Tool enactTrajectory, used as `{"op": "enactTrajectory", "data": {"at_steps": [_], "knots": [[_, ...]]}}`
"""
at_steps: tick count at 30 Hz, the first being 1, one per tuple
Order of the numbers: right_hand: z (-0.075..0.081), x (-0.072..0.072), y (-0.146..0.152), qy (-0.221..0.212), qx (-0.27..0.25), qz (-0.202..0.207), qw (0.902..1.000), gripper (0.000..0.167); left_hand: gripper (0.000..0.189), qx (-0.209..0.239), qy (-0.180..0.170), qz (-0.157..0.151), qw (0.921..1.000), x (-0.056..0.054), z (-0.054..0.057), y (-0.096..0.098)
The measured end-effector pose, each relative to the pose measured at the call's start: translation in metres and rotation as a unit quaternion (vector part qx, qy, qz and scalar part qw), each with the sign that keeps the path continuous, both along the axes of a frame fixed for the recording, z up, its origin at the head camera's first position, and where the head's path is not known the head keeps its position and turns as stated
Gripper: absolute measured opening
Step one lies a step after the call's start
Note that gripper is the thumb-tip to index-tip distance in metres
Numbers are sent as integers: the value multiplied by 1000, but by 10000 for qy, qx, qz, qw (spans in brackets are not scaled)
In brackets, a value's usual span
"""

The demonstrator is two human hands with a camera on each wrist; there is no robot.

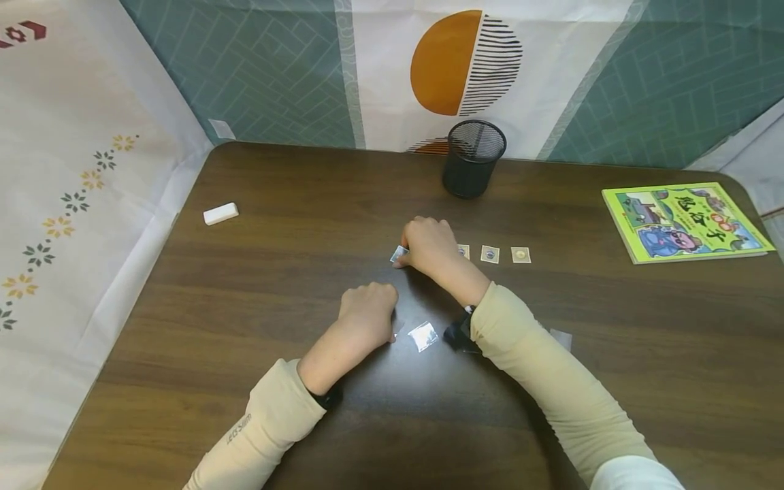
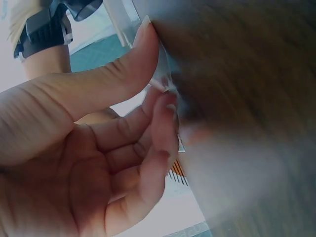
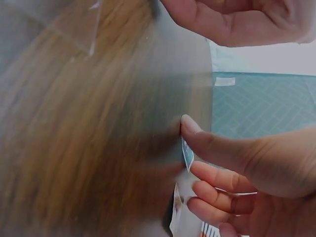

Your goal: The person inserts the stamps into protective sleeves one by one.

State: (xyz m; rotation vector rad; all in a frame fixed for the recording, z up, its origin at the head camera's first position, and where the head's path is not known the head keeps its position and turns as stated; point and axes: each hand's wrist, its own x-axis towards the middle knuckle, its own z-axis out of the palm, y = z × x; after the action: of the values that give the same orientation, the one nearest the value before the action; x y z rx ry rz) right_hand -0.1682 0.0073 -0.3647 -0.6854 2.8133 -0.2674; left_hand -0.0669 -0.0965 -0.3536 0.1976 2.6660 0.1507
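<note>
My right hand (image 1: 433, 246) pinches a small square stamp-like card (image 1: 399, 254) by its edges, down at the tabletop. In the right wrist view the thumb and a finger lie at opposite edges of that card (image 3: 187, 153). To its right, similar cards (image 1: 490, 254) stand in a row, one partly hidden by the wrist. Nearer the body, my left hand (image 1: 367, 313) holds a clear plastic sleeve (image 2: 163, 69) between thumb and fingers at table level; most of it is hidden. Beside that hand lies another shiny clear sleeve (image 1: 423, 336).
A black mesh pen holder (image 1: 468, 167) stands at the back of the brown table (image 1: 294, 224). A white eraser-like block (image 1: 220, 214) lies at left, a green book (image 1: 686, 223) at right. Another clear piece (image 1: 561, 339) shows beside the right sleeve.
</note>
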Motion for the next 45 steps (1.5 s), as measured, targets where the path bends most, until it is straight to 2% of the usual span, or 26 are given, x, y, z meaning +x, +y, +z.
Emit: {"op": "enactTrajectory", "data": {"at_steps": [4, 8, 11, 14, 16, 20, 23, 27, 31, 34, 39, 43, 45], "knots": [[2, 0, -6, -52, 64, 12, 10000, 26, 30, 82, -70, 0, 9999, -1, -1, -2], [3, 3, -10, -38, 3, 93, 9999, 22, 29, 288, -34, -79, 9995, 0, -1, -6], [2, 5, -11, 15, -86, 169, 9998, 18, 30, 634, -36, -53, 9980, 0, -1, -10], [0, 6, -8, 118, -164, 174, 9996, 16, 31, 1228, -100, 98, 9923, -3, 1, -16], [0, 5, -5, 131, -269, 134, 9995, 15, 29, 1705, -151, 202, 9850, -6, 3, -22], [0, 4, 2, 118, -744, 181, 9970, 10, 15, 2588, -387, 299, 9647, -14, 10, -36], [1, 4, 9, 102, -1340, 317, 9904, 2, 7, 3025, -288, 235, 9524, -17, 13, -45], [7, 9, 19, -48, -2129, 326, 9765, 9, 4, 3399, 334, 109, 9398, -19, 17, -51], [15, 16, 30, -226, -2592, 277, 9652, 10, 5, 3758, 727, 140, 9237, -20, 21, -53], [20, 21, 40, -338, -2796, 340, 9589, 12, 9, 4007, 661, 199, 9136, -20, 23, -54], [25, 26, 56, -586, -3056, 455, 9493, 17, 16, 4435, 244, 270, 8955, -20, 26, -53], [29, 23, 66, -657, -3239, 355, 9431, 21, 14, 4663, 309, 502, 8827, -20, 28, -53], [31, 21, 68, -569, -3401, 247, 9383, 22, 12, 4820, 369, 690, 8727, -21, 29, -52]]}}
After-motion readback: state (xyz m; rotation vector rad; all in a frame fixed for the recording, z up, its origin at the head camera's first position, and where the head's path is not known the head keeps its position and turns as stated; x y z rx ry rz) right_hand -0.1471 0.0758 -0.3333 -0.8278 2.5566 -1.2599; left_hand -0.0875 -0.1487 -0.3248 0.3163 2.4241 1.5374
